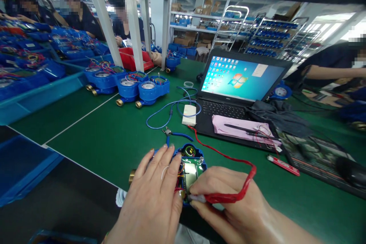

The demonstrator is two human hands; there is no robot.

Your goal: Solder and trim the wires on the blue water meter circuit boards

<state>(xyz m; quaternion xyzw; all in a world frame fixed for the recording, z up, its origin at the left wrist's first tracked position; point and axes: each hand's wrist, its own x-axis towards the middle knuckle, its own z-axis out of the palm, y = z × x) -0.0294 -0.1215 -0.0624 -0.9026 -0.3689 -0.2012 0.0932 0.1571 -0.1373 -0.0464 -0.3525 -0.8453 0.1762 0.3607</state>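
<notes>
A blue water meter [202, 164] lies at the table's near edge with its green circuit board and display [190, 172] facing up. My left hand [156, 194] rests flat across the meter's left part, fingers stretched out, thumb beside the board's lower edge. Between thumb and fingers my right hand [231, 194] pinches a probe with a grey end [198, 198] and a red cable [225, 155]. The probe's tip is at the board's lower left corner; whether it touches is hidden. The cable runs to a small white box [189, 114]. Blue-handled cutters [168, 132] lie just behind the meter.
An open laptop [240, 80] stands behind, with a pink pad [243, 127] on it. Several blue meters [154, 89] stand at the left by a blue tray [42, 91]. A red-and-white marker-like stick [283, 165], keyboard and mouse [350, 169] lie right. Co-workers sit beyond.
</notes>
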